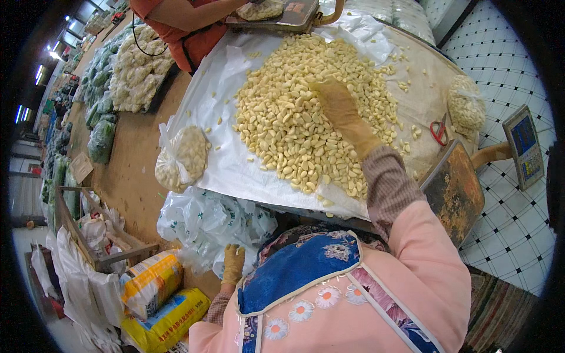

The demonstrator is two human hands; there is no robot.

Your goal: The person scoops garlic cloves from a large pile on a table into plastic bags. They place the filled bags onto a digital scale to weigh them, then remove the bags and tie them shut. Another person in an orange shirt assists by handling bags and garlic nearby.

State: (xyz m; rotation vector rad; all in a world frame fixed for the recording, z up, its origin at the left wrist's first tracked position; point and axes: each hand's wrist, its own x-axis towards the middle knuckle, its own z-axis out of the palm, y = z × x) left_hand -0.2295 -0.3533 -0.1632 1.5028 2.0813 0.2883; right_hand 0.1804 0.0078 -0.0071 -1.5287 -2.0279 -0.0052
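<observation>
A large heap of peeled garlic cloves (291, 119) covers the middle of the white plastic sheet (212, 163) on the table before me. My right hand (337, 101), in a yellowish rubber glove, reaches onto the top of the heap, its fingertips against the cloves. Whether it grips any cannot be seen. Below the table edge, my left hand (233, 263) wears the same kind of glove. It is beside a bundle of clear plastic bags (216, 220) with green print, its fingers bent; a grip on the plastic cannot be made out.
Tied bags of cloves lie at the table's left (183, 159) and right (466, 106). Red-handled scissors (438, 131) and a rusty weighing scale (454, 189) are on the right. Across the table, another person's arm (190, 15) is at a second scale (273, 17).
</observation>
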